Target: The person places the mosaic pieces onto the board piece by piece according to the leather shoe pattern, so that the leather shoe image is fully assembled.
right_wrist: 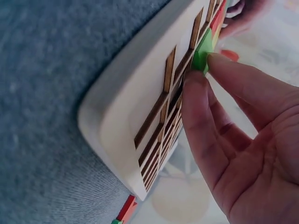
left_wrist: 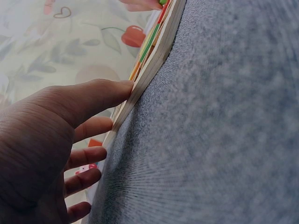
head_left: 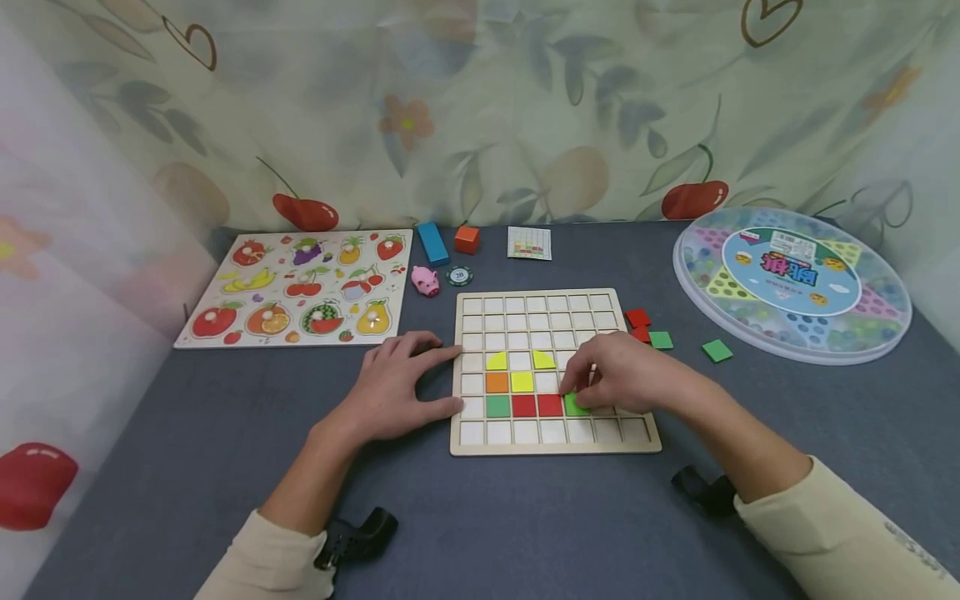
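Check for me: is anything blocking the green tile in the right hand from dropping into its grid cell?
Nothing visible does. The right hand pinches the green tile at the wooden grid board, just right of the red tiles. The left hand only touches the board's left edge.

Green tile [head_left: 574, 406] half hidden under right hand [head_left: 626, 375]; grid board [head_left: 555, 437] cells beneath hand covered; pattern card [head_left: 529, 242] print too small.

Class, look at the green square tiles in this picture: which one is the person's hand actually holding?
The green tile in the grid board, just right of the two red tiles. The right hand pinches it; the other green tiles lie untouched.
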`<state>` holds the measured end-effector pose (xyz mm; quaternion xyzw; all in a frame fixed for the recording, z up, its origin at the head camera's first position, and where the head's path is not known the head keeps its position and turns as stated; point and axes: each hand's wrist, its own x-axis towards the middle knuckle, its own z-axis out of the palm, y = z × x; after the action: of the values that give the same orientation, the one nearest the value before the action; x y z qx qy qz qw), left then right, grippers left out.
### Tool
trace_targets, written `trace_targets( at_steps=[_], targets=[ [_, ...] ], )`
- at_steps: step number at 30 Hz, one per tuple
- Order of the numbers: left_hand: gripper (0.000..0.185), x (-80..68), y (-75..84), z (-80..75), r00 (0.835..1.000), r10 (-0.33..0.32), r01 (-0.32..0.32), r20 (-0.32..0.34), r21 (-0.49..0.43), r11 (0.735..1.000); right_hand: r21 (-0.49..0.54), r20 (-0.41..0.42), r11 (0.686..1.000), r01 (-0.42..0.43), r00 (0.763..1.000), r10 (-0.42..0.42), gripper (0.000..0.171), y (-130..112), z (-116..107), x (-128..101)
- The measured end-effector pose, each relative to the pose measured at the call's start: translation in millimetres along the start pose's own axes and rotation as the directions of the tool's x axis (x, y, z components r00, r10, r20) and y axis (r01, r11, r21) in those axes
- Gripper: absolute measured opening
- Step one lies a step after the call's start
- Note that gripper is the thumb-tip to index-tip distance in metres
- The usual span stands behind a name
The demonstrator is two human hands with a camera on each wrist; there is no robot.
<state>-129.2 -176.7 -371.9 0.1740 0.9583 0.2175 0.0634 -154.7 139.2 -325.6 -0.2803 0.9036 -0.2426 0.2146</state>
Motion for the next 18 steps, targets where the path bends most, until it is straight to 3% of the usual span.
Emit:
trace_targets(
  at_steps=[9,18],
  targets=[
    [0.072,-0.1,0.7,-1.0,1.0,0.004,-0.004,0.002,0.0,1.0,-0.023,-0.035,0.999,0.034,0.999,-0.034,0.016,0.5,2.5,-3.7],
    [0.072,0.7,0.4,-0.2,1.0,0.002,-0.002,0.004,0.006,1.0,0.025,-0.082,1.0,-0.011,0.997,0.013,0.017,15.9,-9.6,-14.2]
  ],
)
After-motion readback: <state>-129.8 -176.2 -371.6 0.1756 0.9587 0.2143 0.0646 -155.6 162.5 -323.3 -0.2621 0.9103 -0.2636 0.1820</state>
